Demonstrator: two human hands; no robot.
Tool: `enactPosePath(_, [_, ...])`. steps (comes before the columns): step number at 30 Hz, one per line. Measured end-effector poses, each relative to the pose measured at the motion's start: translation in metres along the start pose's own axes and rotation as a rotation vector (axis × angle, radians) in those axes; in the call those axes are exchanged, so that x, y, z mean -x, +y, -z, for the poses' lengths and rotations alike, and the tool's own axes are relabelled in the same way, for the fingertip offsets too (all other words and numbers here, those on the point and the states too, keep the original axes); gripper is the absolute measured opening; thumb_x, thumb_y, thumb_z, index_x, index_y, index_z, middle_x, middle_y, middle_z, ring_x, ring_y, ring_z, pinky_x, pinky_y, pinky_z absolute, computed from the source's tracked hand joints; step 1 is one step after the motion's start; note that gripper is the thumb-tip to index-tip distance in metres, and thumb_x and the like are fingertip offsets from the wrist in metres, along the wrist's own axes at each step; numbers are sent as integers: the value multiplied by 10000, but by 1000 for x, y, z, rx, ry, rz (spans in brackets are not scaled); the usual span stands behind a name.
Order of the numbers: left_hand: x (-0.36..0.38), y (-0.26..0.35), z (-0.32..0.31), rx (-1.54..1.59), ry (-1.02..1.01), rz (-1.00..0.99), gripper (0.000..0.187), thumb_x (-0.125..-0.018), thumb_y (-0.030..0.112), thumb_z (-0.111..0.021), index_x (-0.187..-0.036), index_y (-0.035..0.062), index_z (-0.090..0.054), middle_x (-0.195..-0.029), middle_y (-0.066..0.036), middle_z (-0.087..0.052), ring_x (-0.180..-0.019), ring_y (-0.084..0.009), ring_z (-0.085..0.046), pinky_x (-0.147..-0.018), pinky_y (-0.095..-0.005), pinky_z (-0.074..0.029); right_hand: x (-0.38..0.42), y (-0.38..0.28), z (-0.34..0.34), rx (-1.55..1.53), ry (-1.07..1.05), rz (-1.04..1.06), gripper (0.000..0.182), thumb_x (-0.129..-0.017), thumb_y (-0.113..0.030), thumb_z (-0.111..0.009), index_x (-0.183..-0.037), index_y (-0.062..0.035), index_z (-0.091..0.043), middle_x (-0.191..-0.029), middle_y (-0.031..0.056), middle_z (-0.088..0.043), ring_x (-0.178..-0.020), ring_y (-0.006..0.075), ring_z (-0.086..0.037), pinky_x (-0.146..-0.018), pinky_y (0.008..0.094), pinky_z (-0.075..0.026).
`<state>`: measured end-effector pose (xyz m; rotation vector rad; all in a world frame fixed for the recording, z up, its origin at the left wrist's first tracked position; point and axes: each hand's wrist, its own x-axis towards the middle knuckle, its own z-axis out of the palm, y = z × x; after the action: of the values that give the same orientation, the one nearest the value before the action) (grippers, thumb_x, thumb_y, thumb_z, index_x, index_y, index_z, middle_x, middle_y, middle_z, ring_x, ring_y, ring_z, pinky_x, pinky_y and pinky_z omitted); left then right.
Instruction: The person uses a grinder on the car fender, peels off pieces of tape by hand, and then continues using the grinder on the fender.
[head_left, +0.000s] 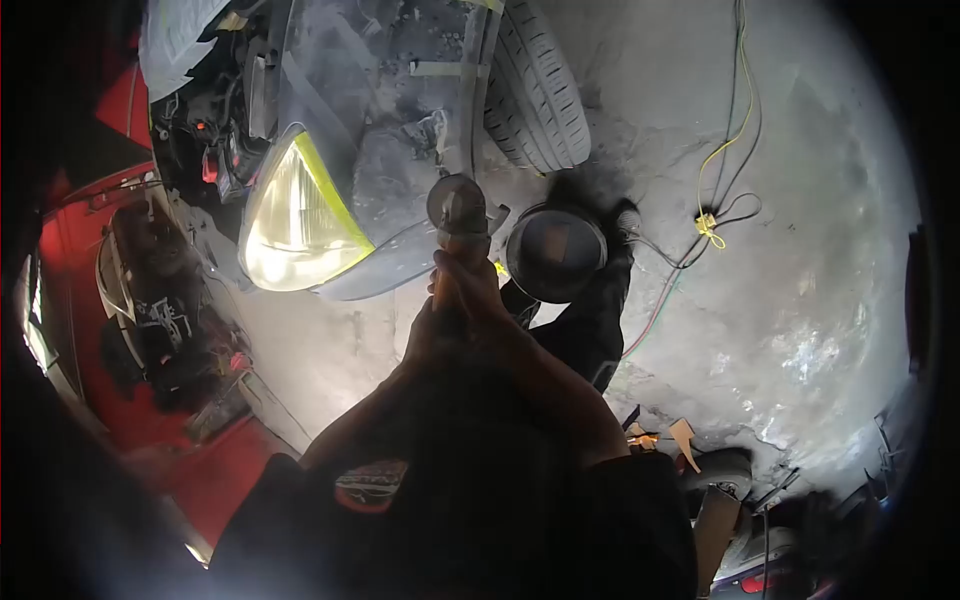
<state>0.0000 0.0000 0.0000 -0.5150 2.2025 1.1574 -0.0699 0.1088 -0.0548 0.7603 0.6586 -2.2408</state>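
A: What is the tool in the hands, and how will it handle, in your opinion?

B: It looks like a small power tool with a round disc at the front end, maybe a sander or polisher. I judge it as stiff and rather heavy at the head. The disc side is not a place to take hold; the body behind the disc is the proper place, and there the hands are.

A: Where is it now?

B: It is in the middle of the view, held up in front of the person, with the disc just beside the grey sanded fender of the car, under the tyre and right of the headlight, which has yellow tape on its edge. If the disc touches the panel, I cannot tell.

A: Which way does it point?

B: Its long axis goes from the person away toward the car, almost straight up in the picture. The disc end is far, the handle end is near.

A: And the fingers?

B: Both hands meet on the body. The right hand is wrapped around it, fingers closed tight. The left hand seems to sit just below, also on the handle, but it is dark and I cannot tell exactly how its fingers lie.

A: Anything else near?

B: A dark round object just right of the tool, and coloured wires on the concrete floor.
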Motion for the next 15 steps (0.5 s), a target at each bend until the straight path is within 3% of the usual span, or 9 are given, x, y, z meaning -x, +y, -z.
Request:
enactPosePath(4, [-16, -4, -6, -2, -11, 41, 503, -787, 199, -758, -1198, -8, -554, -1092, -174, -673, -1042, -301, -683, -855, -381, -533, -4, -13, 7, -10, 1, 42, 379, -863, -246, -792, -1082, 5, -610, -818, 79, -651, -674, 180, -659, -628, 328, -559])
enactPosePath(8, [-33, 19, -3, 48, 7, 6, 536, -746, 39, -777, -1218, 13, -523, -888, -35, -655, -716, -114, -654, -570, -250, -535, -13, -32, -5, 44, 18, 142, 394, -856, -253, -799, -1077, 13, -610, -825, 77, -650, -685, 174, -663, -629, 325, -564])
enactPosePath(11, [-35, 29, 0, 182, -13, 97, 504, -759, 45, -790, -1194, 8, -539, -887, -34, -658, -744, -110, -658, -590, -255, -540, -19, -32, -6, 59, 9, 136, 395, -855, -262, -801, -1066, 16, -616, -832, 80, -655, -685, 171, -664, -630, 324, -565])
enactPosePath(14, [-31, 35, -1, 124, 13, 142, 462, -788, 96, -760, -1176, -14, -533, -976, -87, -681, -901, -155, -683, -776, -311, -547, -12, -36, -11, 68, -6, 147, 385, -853, -262, -802, -1050, 18, -625, -833, 80, -658, -676, 170, -665, -626, 321, -559])
enactPosePath(15, [-31, 34, 0, 139, 12, 108, 459, -785, 84, -768, -1173, -6, -540, -940, -69, -672, -851, -139, -674, -718, -297, -545, -13, -35, -11, 54, -4, 149, 382, -851, -260, -804, -1043, 18, -627, -831, 80, -659, -675, 170, -665, -624, 320, -557])
